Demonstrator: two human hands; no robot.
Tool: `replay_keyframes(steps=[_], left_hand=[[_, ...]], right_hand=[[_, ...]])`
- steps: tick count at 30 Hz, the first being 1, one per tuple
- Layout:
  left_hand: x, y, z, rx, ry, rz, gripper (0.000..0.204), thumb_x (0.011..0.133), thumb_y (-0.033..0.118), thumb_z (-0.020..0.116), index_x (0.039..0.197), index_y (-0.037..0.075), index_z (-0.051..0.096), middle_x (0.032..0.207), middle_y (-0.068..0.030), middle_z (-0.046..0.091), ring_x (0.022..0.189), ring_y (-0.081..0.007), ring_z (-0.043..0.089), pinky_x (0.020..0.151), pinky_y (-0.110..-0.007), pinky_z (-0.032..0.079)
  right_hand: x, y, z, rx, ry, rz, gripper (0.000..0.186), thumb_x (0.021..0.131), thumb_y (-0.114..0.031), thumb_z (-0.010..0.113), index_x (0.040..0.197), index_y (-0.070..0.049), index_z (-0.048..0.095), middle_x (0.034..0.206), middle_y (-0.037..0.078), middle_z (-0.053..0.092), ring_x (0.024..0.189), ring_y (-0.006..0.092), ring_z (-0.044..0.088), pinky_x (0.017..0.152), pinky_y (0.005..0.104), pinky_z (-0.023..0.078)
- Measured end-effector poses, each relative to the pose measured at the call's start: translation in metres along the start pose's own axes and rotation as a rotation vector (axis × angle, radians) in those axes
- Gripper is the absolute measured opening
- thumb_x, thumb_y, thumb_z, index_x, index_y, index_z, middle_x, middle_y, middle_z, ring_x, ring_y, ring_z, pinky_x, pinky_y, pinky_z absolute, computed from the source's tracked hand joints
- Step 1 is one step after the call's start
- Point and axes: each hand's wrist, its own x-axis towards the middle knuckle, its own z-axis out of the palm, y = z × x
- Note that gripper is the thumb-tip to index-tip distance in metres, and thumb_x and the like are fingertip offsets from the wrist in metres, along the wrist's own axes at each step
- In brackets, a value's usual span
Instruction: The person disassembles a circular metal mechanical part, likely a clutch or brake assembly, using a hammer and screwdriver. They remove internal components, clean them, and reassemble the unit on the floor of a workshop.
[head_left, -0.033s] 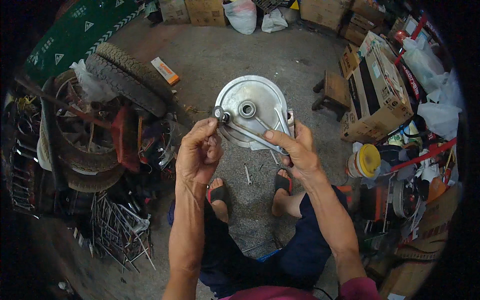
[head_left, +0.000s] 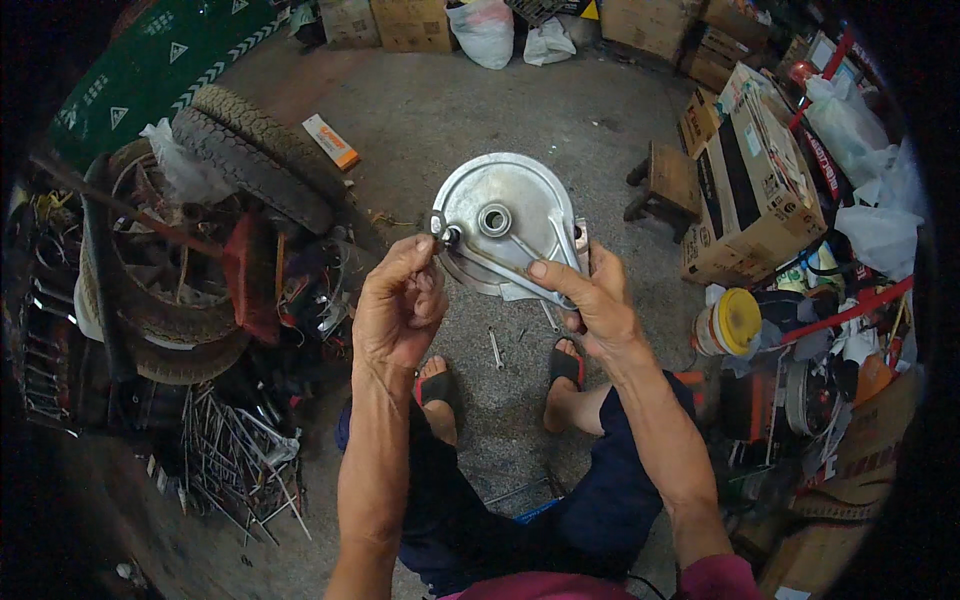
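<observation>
A round silver metal plate (head_left: 535,195) is at the centre of the frame, its face toward you, with a raised hub (head_left: 494,219) near its middle. Your right hand (head_left: 606,300) grasps its lower-right edge, thumb over a slim metal arm (head_left: 500,267) that slants up-left across the face. Your left hand (head_left: 400,295), left of centre, has its fingertips pinched at a small metal piece (head_left: 437,222) just beside a dark stub (head_left: 452,236) at the plate's left edge. Whether that piece's end is a hook or a full ring is too small to tell.

For good work here, the right grip probably needs to be firm, so the plate does not roll as your left fingers press. Square the small piece to the stub rather than tilting it; a light touch should show any binding. A wrench (head_left: 496,348) lies on the floor between your feet, below centre, within easy view.
</observation>
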Motion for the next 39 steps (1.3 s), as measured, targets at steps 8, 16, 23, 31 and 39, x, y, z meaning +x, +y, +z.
replay_keyframes(steps=[8, 16, 23, 31, 39], left_hand=[[0.002, 0.012, -0.012, -0.119, -0.019, 0.104, 0.02, 0.092, 0.019, 0.059, 0.075, 0.008, 0.056, 0.059, 0.0016, 0.049, 0.046, -0.0082, 0.037, 0.04, -0.023, 0.023], [-0.006, 0.019, -0.031, -0.153, -0.027, 0.008, 0.012, 0.088, 0.017, 0.063, 0.085, 0.006, 0.06, 0.07, -0.0043, 0.059, 0.052, -0.011, 0.045, 0.042, -0.023, 0.026], [-0.022, 0.039, -0.051, -0.184, 0.028, 0.017, 0.012, 0.089, 0.017, 0.061, 0.085, 0.006, 0.061, 0.07, -0.0044, 0.061, 0.05, -0.0103, 0.045, 0.041, -0.022, 0.024], [-0.032, 0.043, -0.063, -0.175, 0.116, -0.055, 0.014, 0.087, 0.02, 0.064, 0.082, 0.008, 0.061, 0.066, -0.0023, 0.059, 0.049, -0.0093, 0.046, 0.04, -0.021, 0.024], [-0.042, 0.057, -0.077, -0.003, 0.329, -0.013, 0.017, 0.085, 0.025, 0.066, 0.091, 0.01, 0.06, 0.06, 0.0016, 0.048, 0.043, -0.009, 0.037, 0.039, -0.022, 0.027]], right_hand=[[0.011, 0.024, -0.005, -0.045, 0.145, 0.192, 0.032, 0.071, -0.027, 0.08, 0.082, -0.004, 0.061, 0.066, 0.0, 0.055, 0.044, 0.0063, 0.044, 0.034, 0.0221, 0.027], [0.028, 0.068, -0.026, -0.191, 0.167, 0.36, 0.031, 0.072, -0.027, 0.081, 0.071, -0.002, 0.062, 0.057, 0.001, 0.054, 0.036, 0.0067, 0.04, 0.031, 0.0239, 0.024], [0.048, 0.143, -0.034, -0.566, 0.202, 0.509, 0.04, 0.067, -0.025, 0.084, 0.08, 0.006, 0.063, 0.062, 0.006, 0.055, 0.041, 0.0102, 0.044, 0.035, 0.0289, 0.028], [0.074, 0.269, -0.019, -0.379, 0.079, 0.664, 0.051, 0.064, -0.027, 0.085, 0.098, 0.004, 0.061, 0.078, 0.007, 0.06, 0.064, 0.0178, 0.056, 0.052, 0.0367, 0.043], [0.113, 0.372, -0.05, -0.263, 0.152, 0.765, 0.054, 0.074, -0.033, 0.08, 0.115, -0.003, 0.062, 0.113, 0.012, 0.063, 0.098, 0.028, 0.062, 0.073, 0.0446, 0.046]])
